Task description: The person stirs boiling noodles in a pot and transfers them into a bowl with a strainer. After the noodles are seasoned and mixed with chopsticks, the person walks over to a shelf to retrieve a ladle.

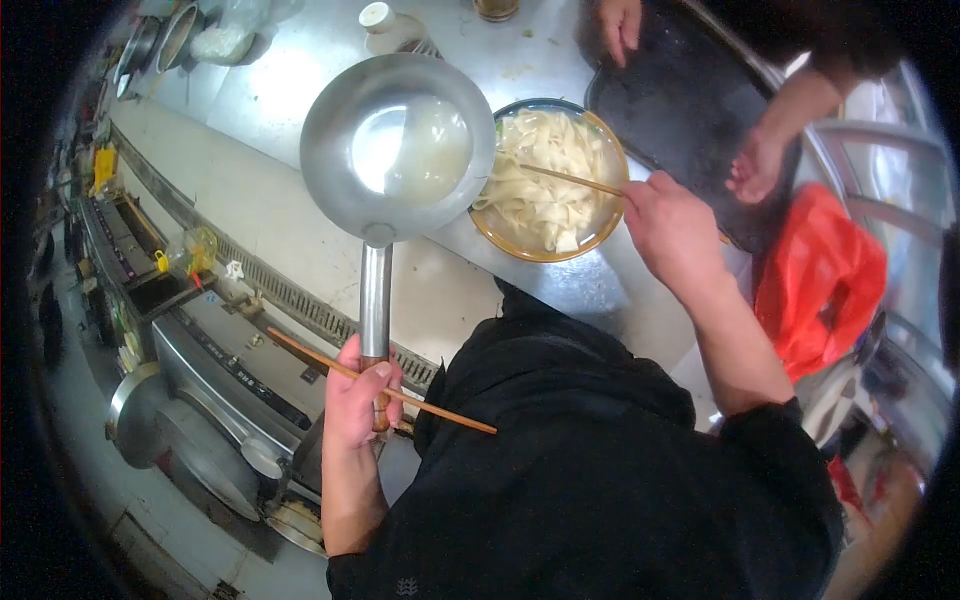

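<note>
My left hand is closed round the wooden grip of a steel wok. A long wooden chopstick lies across the same hand, under the thumb. Some cloudy liquid sits in the bottom of the wok, whose rim is beside and partly over a bowl with a yellowish rim. Wide pale noodles fill that bowl in broth. In my right hand a second chopstick is gripped, its tip at the noodles. The fingers of this hand are partly hidden from above.
Another person's hands are over a dark tray right of the bowl. A red plastic bag hangs at the right. A white bottle stands behind the wok. Stove units and pans line the left.
</note>
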Available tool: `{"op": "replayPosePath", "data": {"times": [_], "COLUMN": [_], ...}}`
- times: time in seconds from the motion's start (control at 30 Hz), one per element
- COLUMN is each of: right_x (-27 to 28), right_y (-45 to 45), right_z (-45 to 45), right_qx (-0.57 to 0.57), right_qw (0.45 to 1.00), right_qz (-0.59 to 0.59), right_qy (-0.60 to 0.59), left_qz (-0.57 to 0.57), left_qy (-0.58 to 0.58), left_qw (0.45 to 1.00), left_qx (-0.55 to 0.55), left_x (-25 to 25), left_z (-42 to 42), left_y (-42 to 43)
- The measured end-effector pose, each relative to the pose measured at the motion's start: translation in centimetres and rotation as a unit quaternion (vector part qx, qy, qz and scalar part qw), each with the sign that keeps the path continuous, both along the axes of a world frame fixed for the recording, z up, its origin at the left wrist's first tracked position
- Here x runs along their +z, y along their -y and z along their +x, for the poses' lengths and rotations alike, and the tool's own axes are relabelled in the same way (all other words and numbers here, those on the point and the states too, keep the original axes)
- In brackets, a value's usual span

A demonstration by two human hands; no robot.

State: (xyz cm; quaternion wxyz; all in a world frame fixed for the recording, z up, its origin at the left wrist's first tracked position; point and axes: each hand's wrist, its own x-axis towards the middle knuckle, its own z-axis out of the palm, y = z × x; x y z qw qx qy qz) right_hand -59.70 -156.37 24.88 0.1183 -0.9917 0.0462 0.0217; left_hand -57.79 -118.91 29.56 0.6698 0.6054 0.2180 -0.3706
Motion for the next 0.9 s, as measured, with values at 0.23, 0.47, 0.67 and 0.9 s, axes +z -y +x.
{"op": "replayPosePath", "data": {"times": [0.23,0.47,0.67,0.9], "right_x": [-0.2,0.5,0.4,1.4], "right_y": [0.1,-0.2,0.0,0.0], "right_z": [-0.2,-0.5,-0.6,-0.6], "right_qx": [0.007,0.008,0.005,-0.027], "right_qw": [1.0,1.0,1.0,0.994], "right_qz": [-0.015,-0.004,-0.008,0.003], "right_qy": [-0.001,0.004,-0.022,-0.105], "left_qz": [0.05,0.054,-0.021,-0.095], "left_qy": [0.005,-0.001,-0.017,-0.074], "left_qw": [0.998,0.997,0.999,0.989], "left_qx": [-0.045,-0.056,-0.019,0.085], "left_x": [0.0,0.0,-1.2,-2.0], "left_z": [0.6,1.1,0.5,-3.0], "left_y": [0.8,1.2,-0.6,-6.8]}}
